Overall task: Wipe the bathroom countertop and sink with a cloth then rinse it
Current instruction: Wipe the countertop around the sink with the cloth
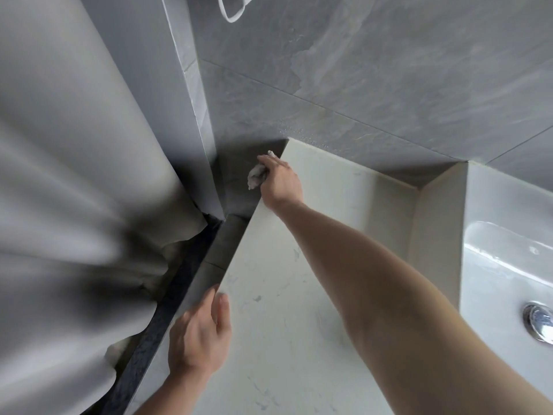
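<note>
Cloth: small crumpled grey-white rag, bunched at the far left edge of the pale marbled stone countertop, near the back corner and the grey tiled wall.
Right hand: your right hand is closed around the rag, fingers curled over it, with a wad showing on the left side of the fist and a tip above the knuckles.
Left hand: your left hand holds nothing; it lies flat and spread on the near left edge of the countertop, bracing you.
Handling: expect the rag to be light, soft and limp; it will fold and slip out unless you keep it balled.
Where to hold: keep the bulk in your palm and press with flat fingers.
Surface: likely smooth and slick when wet.
Sink: glossy white ceramic basin with a chrome drain lies to your right, well apart from the rag.
</note>
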